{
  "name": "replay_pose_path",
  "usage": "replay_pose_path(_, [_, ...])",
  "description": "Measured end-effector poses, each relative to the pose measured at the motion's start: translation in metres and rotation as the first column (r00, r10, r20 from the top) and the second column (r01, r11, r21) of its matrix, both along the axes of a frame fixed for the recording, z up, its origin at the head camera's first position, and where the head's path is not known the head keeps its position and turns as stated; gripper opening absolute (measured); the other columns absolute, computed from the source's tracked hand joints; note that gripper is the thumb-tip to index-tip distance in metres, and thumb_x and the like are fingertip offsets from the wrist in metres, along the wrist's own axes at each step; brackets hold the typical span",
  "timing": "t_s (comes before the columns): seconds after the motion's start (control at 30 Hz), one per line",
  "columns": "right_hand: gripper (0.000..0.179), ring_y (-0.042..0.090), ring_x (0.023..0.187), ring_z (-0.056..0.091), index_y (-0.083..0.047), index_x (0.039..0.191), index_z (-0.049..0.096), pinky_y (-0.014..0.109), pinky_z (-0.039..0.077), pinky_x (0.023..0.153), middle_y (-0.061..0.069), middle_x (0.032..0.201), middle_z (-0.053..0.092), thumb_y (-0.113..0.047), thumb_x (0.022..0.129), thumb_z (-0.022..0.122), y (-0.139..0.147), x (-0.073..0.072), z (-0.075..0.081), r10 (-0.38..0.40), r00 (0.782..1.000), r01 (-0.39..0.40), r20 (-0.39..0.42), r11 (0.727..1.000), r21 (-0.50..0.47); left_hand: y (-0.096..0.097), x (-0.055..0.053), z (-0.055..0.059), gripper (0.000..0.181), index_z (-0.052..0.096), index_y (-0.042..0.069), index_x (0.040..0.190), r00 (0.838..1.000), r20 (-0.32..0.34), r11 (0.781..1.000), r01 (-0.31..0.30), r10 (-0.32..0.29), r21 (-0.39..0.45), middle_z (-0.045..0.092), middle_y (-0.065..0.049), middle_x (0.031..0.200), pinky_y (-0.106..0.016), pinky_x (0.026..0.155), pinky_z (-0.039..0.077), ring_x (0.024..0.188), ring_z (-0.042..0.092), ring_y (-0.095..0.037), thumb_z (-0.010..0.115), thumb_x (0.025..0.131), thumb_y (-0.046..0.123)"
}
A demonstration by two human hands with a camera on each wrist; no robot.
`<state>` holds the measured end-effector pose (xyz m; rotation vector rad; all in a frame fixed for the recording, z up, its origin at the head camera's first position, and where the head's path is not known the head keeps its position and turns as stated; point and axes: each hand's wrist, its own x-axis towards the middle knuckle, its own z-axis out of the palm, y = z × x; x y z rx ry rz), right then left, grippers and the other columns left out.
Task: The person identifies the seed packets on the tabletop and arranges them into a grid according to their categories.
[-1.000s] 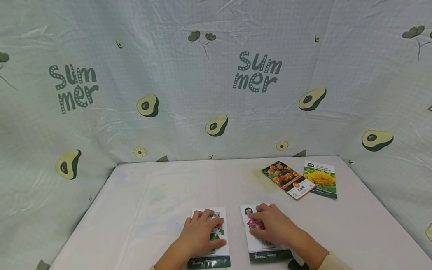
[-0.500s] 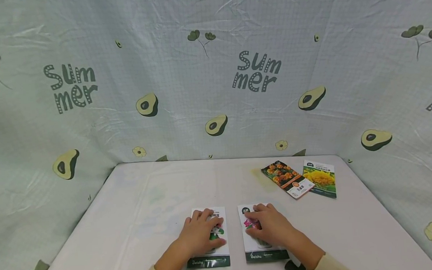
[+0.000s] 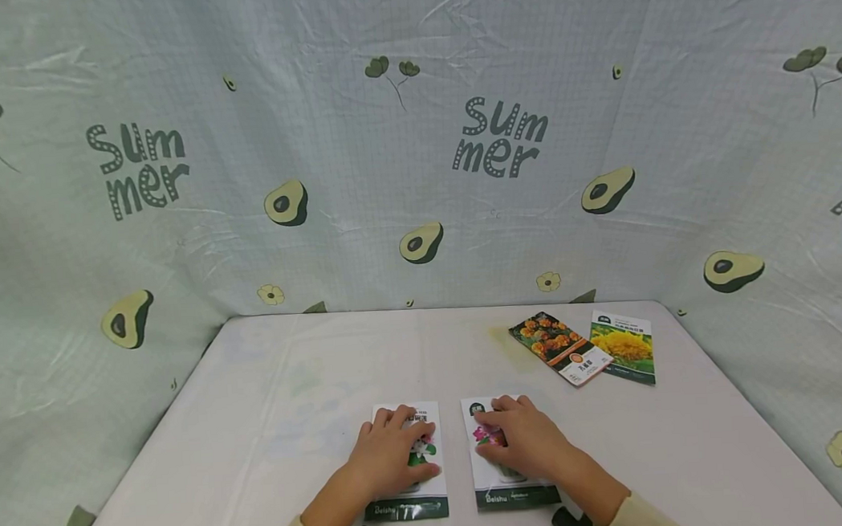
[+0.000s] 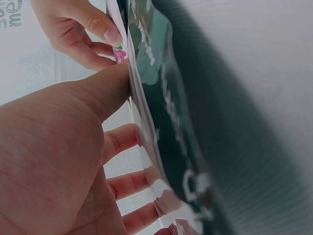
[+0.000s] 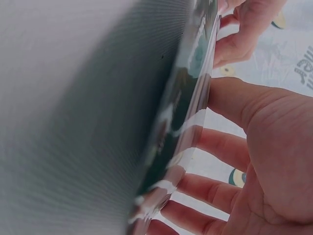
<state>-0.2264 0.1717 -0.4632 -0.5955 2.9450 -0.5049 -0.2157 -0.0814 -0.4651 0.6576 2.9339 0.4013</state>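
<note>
In the head view my left hand [image 3: 392, 454] rests on a white seed packet [image 3: 427, 504] with a dark green lower band and a white flower picture. Its fingers are spread, and the fingertips touch the packet's face in the left wrist view, thumb [image 4: 110, 90] included. To the right, my right hand [image 3: 526, 441] lies on a second seed packet [image 3: 486, 480], white with pink flowers and the same green band. Spread fingertips press on that packet too, as the right wrist view shows. The two packets lie side by side with a narrow gap; each hand covers part of its packet.
Toward the back right of the white table [image 3: 292, 400] lie two more seed packets: one with orange flowers [image 3: 552, 343], overlapping the corner of one with yellow flowers [image 3: 625, 347]. A printed cloth [image 3: 341, 139] hangs behind and at both sides.
My right hand has slid its packet slightly left, narrowing the gap between the two front packets. The left hand and its packet have stayed in place.
</note>
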Motion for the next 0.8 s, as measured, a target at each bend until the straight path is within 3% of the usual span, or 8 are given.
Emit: replay_pose_path(0.8, [0.056, 0.032, 0.117, 0.055, -0.022, 0.136, 0.068, 0.057, 0.05, 0.099, 0.014, 0.137, 0.061, -0.047, 0.087, 0.079, -0.0019, 0.0009, 0.003, 0.001, 1.0, -0.002, 0.01, 1.0, 0.012, 0.0009, 0.0023, 0.0014, 0.061, 0.063, 0.029, 0.138, 1.0, 0.0, 1.0, -0.01, 0.01, -0.003, 0.051, -0.008, 0.147, -0.059, 0.098, 0.041, 0.129, 0.046, -0.036, 0.074, 0.086, 0.059])
